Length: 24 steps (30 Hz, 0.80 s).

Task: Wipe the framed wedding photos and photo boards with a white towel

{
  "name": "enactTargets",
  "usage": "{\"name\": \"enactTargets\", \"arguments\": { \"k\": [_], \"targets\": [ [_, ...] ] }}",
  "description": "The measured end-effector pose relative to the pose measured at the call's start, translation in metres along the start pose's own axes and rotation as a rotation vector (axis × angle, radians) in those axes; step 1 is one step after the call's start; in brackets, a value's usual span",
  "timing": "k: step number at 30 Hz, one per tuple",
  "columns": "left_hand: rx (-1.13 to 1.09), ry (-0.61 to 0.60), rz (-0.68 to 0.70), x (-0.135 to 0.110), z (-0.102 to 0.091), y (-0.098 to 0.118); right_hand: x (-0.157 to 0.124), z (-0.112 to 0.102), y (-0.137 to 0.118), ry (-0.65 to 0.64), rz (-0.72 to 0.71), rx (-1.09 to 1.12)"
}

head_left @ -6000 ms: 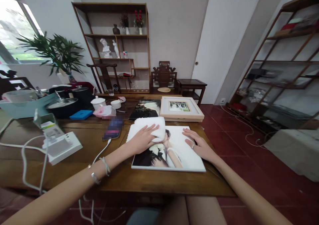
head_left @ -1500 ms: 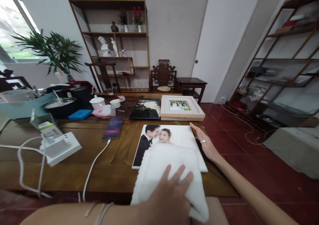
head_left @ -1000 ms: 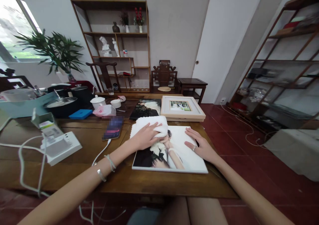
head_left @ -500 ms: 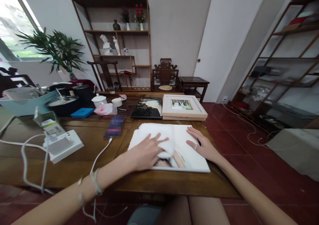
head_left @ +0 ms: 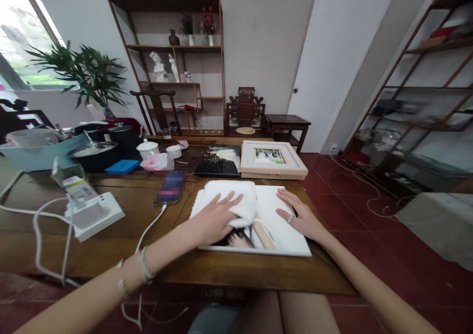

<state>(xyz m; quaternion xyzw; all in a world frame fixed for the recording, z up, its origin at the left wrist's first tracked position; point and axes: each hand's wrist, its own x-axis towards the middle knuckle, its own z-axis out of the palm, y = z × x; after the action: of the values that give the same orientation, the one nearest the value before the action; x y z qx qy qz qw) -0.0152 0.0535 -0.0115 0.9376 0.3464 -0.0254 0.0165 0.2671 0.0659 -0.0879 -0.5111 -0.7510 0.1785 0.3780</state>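
Observation:
A large photo print [head_left: 281,228] of a couple lies flat on the wooden table [head_left: 121,216] in front of me. My left hand [head_left: 214,218] presses a white towel [head_left: 232,198] onto the print's upper left part, fingers spread flat over the cloth. On the print's right side my right hand [head_left: 301,216] rests flat with fingers stretched out and a ring on one finger, holding nothing. The towel hides most of the picture's upper half.
Behind the print lie a dark photo [head_left: 219,160] and a light framed picture [head_left: 271,158]. A phone [head_left: 170,188] with a white cable, a white power strip [head_left: 92,213], a blue box [head_left: 121,166], pots and cups stand to the left. Wooden shelves line the walls; red tile floor lies to the right.
Over the last second my left hand slid the towel down the print toward me and back up to its upper left. The right hand stayed flat on the right side.

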Motion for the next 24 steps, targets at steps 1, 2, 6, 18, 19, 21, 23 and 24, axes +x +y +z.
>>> {"name": "enactTargets", "arguments": {
  "k": [1,2,6,18,19,21,23,24],
  "targets": [
    [0.018,0.01,0.004,0.007,0.001,-0.013,0.0,0.0,0.0,-0.002,0.002,0.0],
    [0.035,0.017,0.013,0.013,0.001,-0.024,0.0,0.0,0.0,-0.003,0.003,-0.001],
    [0.101,0.031,0.075,0.025,0.0,-0.043,0.001,0.0,0.001,-0.009,0.004,-0.011],
    [0.094,0.081,0.236,-0.043,0.033,0.084,0.0,0.001,0.002,-0.001,-0.024,-0.029],
    [0.088,0.08,0.25,-0.045,0.033,0.084,0.0,0.001,0.002,0.0,-0.023,-0.029],
    [0.069,0.059,0.251,-0.042,0.028,0.078,0.0,0.001,0.002,-0.002,-0.017,-0.029],
    [0.058,0.021,0.222,-0.033,0.017,0.065,0.0,0.001,0.002,-0.005,-0.015,-0.033],
    [0.062,0.004,0.192,-0.027,0.011,0.057,0.0,0.001,0.002,-0.005,-0.015,-0.034]
  ]
}}
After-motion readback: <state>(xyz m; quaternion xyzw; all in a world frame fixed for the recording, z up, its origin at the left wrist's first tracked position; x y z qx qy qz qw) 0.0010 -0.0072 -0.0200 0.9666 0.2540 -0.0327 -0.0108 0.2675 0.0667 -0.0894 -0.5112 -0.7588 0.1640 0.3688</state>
